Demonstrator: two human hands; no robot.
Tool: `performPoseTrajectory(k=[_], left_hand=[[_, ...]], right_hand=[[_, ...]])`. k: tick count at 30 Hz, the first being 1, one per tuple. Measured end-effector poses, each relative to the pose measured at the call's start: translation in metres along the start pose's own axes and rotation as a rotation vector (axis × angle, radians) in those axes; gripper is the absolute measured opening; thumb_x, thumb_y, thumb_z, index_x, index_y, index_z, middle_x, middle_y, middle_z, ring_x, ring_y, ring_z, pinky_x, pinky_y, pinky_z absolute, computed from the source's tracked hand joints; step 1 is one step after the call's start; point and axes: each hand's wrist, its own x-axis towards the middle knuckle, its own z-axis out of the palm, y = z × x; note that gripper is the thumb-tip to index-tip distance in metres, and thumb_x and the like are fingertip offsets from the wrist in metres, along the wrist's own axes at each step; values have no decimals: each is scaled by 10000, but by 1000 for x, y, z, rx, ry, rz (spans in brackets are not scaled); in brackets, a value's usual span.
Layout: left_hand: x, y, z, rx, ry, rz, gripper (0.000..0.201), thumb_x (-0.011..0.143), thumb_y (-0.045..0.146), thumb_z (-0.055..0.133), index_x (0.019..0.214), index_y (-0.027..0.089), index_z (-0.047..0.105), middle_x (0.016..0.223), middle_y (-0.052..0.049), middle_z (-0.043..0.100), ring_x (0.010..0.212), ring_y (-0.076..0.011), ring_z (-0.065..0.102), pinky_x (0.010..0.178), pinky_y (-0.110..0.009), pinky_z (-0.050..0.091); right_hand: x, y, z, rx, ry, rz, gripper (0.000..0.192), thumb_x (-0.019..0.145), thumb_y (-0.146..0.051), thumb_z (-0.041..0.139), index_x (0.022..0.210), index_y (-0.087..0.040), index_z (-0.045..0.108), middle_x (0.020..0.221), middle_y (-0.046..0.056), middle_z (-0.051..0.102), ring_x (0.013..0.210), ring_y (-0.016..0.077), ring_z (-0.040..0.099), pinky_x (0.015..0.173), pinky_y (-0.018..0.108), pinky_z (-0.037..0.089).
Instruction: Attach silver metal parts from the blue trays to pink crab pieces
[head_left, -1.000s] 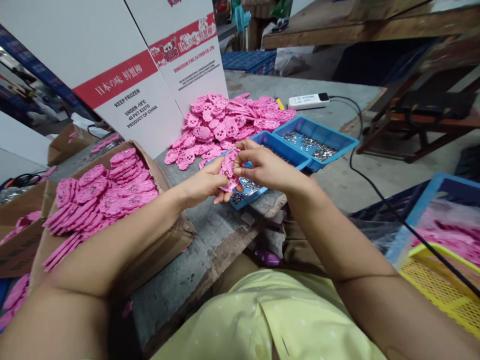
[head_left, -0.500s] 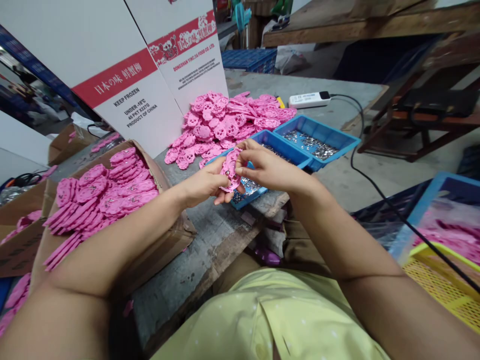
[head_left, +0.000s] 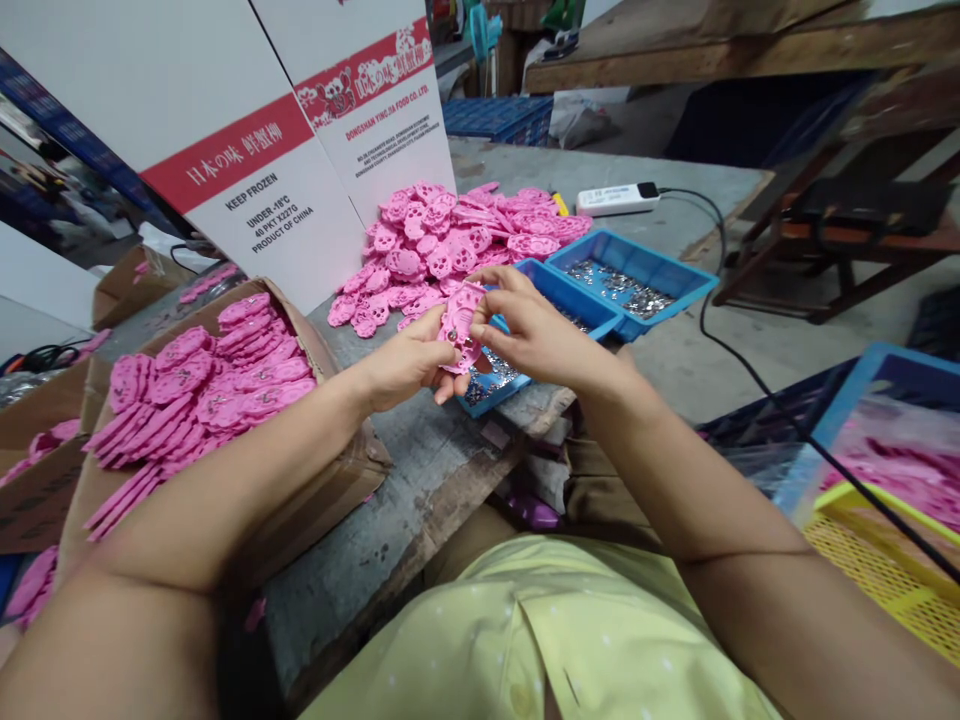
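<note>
Between my hands, above the table, is a flat pink plastic piece [head_left: 458,322] with cut-out holes and small shiny metal bits on it. The fingers and thumb of my left hand [head_left: 420,358] grip it from the left and below. My right hand [head_left: 529,328] is closed at its right edge, thumb and fingers pinching there; whether a small metal part is also between them is hidden. Just beyond and below is a blue tray [head_left: 480,405] of small metal parts, partly covered by my right hand. A heap of similar pink pieces [head_left: 442,240] lies behind.
A second blue tray [head_left: 686,300] with metal parts adjoins the first. At left, a cardboard box [head_left: 352,470] is filled with stacked pink pieces. A white printed carton [head_left: 292,200] stands behind. A white power strip [head_left: 616,199] trails a black cable. A yellow basket [head_left: 862,570] is at right.
The pink piece has turned slightly, and more of its face shows. My right fingers have shifted up and toward its right edge. The left hand keeps its grip.
</note>
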Motion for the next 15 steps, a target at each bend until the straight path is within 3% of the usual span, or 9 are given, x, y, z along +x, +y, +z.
performPoseTrajectory(k=[7,15], left_hand=[[1,-2,-2,-10,-33,17,641,736,114,613,1338,169,400,762,22,673,544,-113,649,459,-193,433],[1,-2,0,-8,-17,3,691,724,113,607,1378,162,387,918,-50,725,558,-113,656,448,-203,446]], right_hand=[[1,-2,-5,23,-11,26,116,895,-213,602,782,-210,575,1331,102,543,1359,288,477,1195,521,373],[1,-1,-4,7,-8,23,113,877,-205,615,773,-206,571,1309,105,551,1335,280,481,1179,505,383]])
